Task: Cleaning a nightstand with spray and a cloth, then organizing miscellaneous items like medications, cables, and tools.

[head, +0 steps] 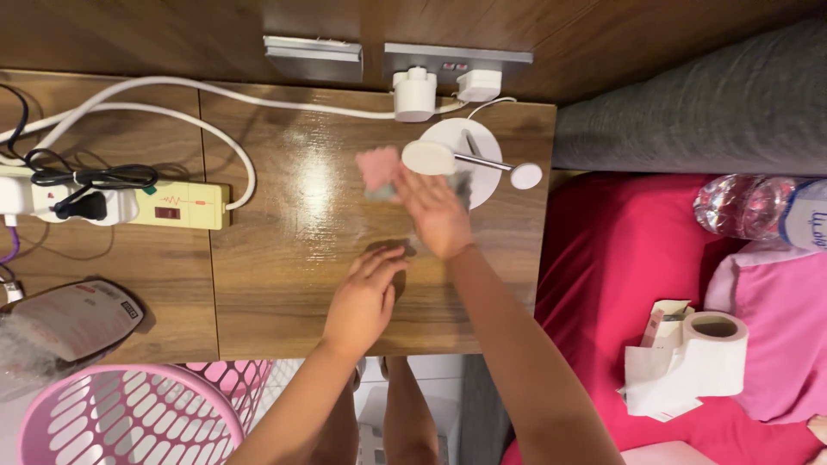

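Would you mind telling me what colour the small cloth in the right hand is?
Pink; the cloth in the right hand is blurred, seen in the head view.

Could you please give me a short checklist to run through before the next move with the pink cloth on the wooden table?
1. Cloth in hand: the right hand has the pink cloth at its fingertips, but it is blurred; the grip cannot be judged. Cannot tell.
2. Left hand flat on the table: ok.
3. Small white lamp right beside the cloth and apart from it? Cannot tell.
4. Power strip lies away from both hands: ok.
5. White cable lies left of the shiny patch: ok.
6. Pink basket sits below the table edge, away from both hands: ok.
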